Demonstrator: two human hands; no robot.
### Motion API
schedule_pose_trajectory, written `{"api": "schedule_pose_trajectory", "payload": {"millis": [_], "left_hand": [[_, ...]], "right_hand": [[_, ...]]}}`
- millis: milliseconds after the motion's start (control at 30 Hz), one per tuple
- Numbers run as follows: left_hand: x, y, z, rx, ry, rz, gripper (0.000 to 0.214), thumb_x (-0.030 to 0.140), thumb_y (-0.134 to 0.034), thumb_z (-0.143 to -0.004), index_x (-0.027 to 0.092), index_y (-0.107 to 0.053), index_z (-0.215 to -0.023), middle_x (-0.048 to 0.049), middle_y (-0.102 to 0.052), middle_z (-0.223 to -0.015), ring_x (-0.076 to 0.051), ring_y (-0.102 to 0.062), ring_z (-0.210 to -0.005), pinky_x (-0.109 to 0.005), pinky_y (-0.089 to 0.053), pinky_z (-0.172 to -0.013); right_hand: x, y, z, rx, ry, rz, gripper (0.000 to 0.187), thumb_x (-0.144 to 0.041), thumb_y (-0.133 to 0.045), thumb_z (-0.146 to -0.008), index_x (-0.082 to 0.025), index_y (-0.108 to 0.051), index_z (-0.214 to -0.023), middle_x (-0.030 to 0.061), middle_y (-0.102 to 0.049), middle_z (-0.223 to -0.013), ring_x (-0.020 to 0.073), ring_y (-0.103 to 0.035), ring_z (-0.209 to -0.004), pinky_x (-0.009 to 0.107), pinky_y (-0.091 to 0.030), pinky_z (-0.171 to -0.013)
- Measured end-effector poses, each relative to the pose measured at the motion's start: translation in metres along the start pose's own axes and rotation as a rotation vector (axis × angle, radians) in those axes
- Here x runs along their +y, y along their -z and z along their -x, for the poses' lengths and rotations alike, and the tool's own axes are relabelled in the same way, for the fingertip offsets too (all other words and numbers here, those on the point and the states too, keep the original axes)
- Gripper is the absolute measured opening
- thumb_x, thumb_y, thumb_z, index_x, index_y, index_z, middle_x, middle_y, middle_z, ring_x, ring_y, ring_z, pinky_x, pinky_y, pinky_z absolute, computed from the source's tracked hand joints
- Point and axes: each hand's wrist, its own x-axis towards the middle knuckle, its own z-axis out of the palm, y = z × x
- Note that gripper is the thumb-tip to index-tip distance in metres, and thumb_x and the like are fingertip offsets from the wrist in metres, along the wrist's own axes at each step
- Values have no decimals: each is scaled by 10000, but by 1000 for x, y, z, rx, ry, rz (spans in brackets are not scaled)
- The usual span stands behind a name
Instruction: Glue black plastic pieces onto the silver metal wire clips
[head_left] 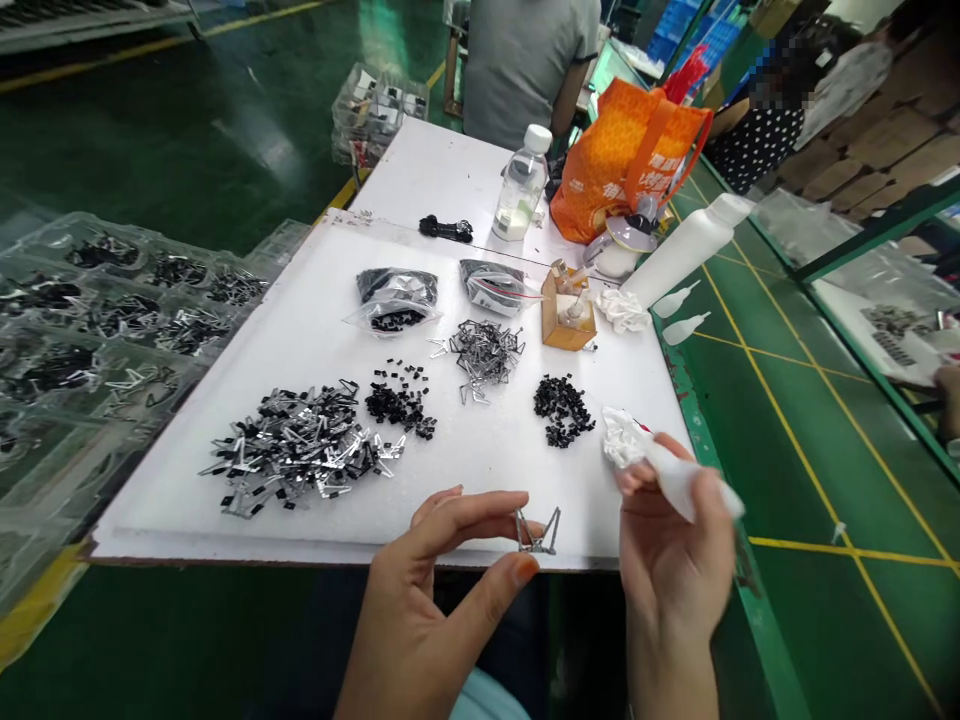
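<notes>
White foam board [300,340] lies on the table, and its surface looks soft and a little grainy. Above its near edge, the left hand [427,590] holds a small bent metal clip [537,535] in a narrow pinch between thumb and index finger. This clip is thin and angular, with two arms rising in a V shape. The right hand [671,540] is curled and holds a crumpled white tissue [622,437] together with a smooth, tapered white plastic piece [679,482], just over the right edge of the board. The hands stay apart, with the clip between them.

On the board there is a large heap of shiny metal clips mixed with black parts [292,450]. Two small piles of black blocks [562,410] [397,400] lie near it, and a tangled pile of bare wire clips [486,360] lies farther away. Behind these are two plastic zip bags [394,300] [495,287] and a small wooden holder [568,312]. A big white plastic bottle [686,250] lies on its side near a clear water bottle [523,185] and an orange woven bag [630,160]. Clear plastic trays [97,320] with dark parts are on the left, and a co-worker in a grey shirt [525,60] sits beyond the table.
</notes>
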Motion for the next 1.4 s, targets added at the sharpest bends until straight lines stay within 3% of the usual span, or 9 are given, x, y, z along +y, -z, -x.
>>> {"api": "schedule_pose_trajectory", "payload": {"millis": [100,200,333,533,733,933,1133,1267,1400], "left_hand": [[5,-1,4,-16,22,77,254,256,-852,-808,390,-845,-1023,51,-862,-940,-165,-793,-944,-238,-585,-984],[13,-2,11,11,48,176,234,216,-844,-785,373,-861,-957,49,-854,-889,-149,-788,-885,-169,-602,-827],[20,3,19,47,56,227,228,199,-839,-764,362,-872,-921,47,-844,-837,-141,-781,-839,-155,-597,-805],[18,10,20,95,42,214,213,207,-835,-750,324,-873,-924,28,-845,-837,-168,-782,-853,-197,-611,-849],[18,10,17,108,64,220,194,249,-851,-747,294,-876,-934,-8,-858,-879,-214,-798,-898,-252,-639,-865],[15,10,17,177,118,240,242,319,-890,-748,314,-868,-989,1,-853,-863,-200,-807,-865,-246,-659,-834],[19,6,13,219,173,321,230,348,-918,-749,360,-869,-973,54,-834,-834,-143,-800,-796,-170,-653,-767],[18,6,6,235,169,289,200,327,-875,-812,368,-857,-1006,71,-828,-846,-112,-779,-727,-148,-644,-710],[14,5,1,237,129,191,198,318,-809,-881,368,-841,-1070,69,-819,-867,-114,-779,-768,-147,-639,-713]], "right_hand": [[11,-17,-18,-413,-17,443,313,-426,-720,-865,-234,-694,-1111,59,-789,-1006,232,-725,-904,368,-534,-773],[16,-50,-20,-736,1,696,142,-277,-654,-849,-256,-618,-985,23,-764,-975,223,-694,-861,342,-483,-728],[24,-95,-7,-871,90,919,144,-156,-605,-845,-258,-611,-946,-30,-611,-754,190,-523,-665,334,-344,-669],[35,-122,-2,-1004,233,1086,80,-164,-675,-894,-244,-674,-888,28,-616,-938,203,-549,-783,330,-309,-693],[39,-120,-5,-1020,233,1046,118,-193,-700,-906,-237,-645,-811,40,-652,-890,206,-575,-787,322,-354,-702],[33,-112,-8,-909,83,752,89,-269,-705,-881,-230,-673,-808,18,-730,-844,170,-565,-679,319,-411,-702],[19,-76,2,-661,-163,323,270,-452,-685,-924,-224,-750,-1055,29,-737,-905,96,-482,-566,279,-435,-613],[3,-49,18,-534,-303,95,233,-451,-750,-886,-237,-753,-980,-6,-697,-774,58,-352,-478,258,-406,-558],[-11,-37,29,-476,-451,-161,150,-373,-835,-832,-242,-767,-858,-17,-686,-712,44,-275,-446,239,-389,-527]]}}
